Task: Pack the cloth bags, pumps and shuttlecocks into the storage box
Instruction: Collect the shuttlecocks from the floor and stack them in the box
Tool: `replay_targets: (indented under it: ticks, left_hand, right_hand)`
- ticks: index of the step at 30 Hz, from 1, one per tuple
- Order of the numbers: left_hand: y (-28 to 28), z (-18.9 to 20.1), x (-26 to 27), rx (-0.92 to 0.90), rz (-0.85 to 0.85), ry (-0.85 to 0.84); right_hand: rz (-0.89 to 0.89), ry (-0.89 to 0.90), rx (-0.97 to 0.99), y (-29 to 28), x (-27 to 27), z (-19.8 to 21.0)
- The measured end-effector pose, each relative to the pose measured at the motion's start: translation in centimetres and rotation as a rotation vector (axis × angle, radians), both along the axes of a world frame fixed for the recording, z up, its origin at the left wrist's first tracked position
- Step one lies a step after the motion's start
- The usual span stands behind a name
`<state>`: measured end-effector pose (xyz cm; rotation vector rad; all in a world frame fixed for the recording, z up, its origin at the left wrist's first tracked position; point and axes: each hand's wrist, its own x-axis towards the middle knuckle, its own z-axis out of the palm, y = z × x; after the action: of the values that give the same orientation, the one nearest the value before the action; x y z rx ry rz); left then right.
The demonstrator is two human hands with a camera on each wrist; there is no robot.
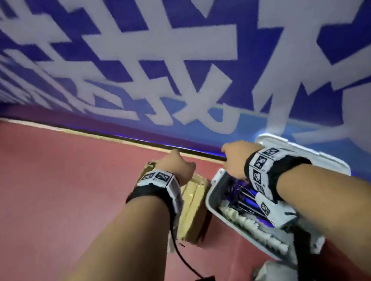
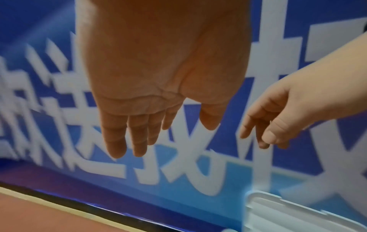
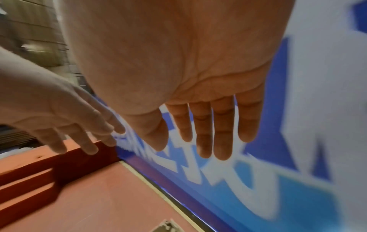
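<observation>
Both hands were empty, fingers straight and relaxed. The left hand (image 1: 177, 170) hung above the cardboard box (image 1: 195, 210), and the right hand (image 1: 235, 162) above the far end of the storage box (image 1: 210, 200). Both wrist views confirmed the open palms, nothing in either.

The white storage box stood on the red floor (image 1: 52, 187), just beside the cardboard box, its lid (image 1: 315, 158) thrown back toward the blue banner (image 1: 165, 57). Inside lay a row of white shuttlecocks (image 1: 251, 230) along the near wall and dark, slender pump-like pieces (image 1: 245, 197) beside them; blur hid detail.

My judgement: the packing looked well along, and the step in hand was either fetching a last item or closing up. To do it well, the contents should be pressed level below the rim first, feathers kept uncrushed, then the lid swung over with both hands and seated evenly.

Counts: one storage box, one lid, one cardboard box, two hands. Shuttlecocks formed one row, too blurred to number. The pumps could not be counted. One grey bundle (image 1: 269, 280) at the bottom edge might have been a cloth bag; I could not tell.
</observation>
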<state>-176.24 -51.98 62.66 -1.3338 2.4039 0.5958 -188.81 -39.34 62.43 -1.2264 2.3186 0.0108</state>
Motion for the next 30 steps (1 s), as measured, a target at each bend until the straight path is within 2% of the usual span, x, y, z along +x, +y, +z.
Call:
replay_targets:
  ticks: [4,8,13,17,22,26,30]
  left_hand:
    - [-0.9,6.5,13.6,-0.119,0.230,0.104]
    - [3.2,9.0,33.3,-0.249,0.564,0.134]
    - [17.5,7.5,58.9,-0.268,1.017,0.086]
    - [32.4,5.1,73.9,-0.214,1.346,0.009]
    - [50.7,2.1,84.4,-0.150,1.741,-0.008]
    - [62.8,0.4,87.8,-0.088,2.052,-0.014]
    - [71.0,-1.2,89.3,0.000,2.313,-0.031]
  right_hand:
    - [0.263,0.151,-0.080,-4.3,9.9,5.8]
    - [0.509,0.230,-0.186,-6.6,24.7,9.6]
    - [0.879,0.207,-0.223,-2.6,48.0,9.4]
    - [1.197,0.145,-0.204,5.4,66.2,7.0]
    - [1.610,0.110,-0.201,16.8,84.2,4.7]
    - [1.892,0.104,-0.179,24.7,94.8,3.6]
    - [2.136,0.139,-0.177,31.1,102.5,2.4]
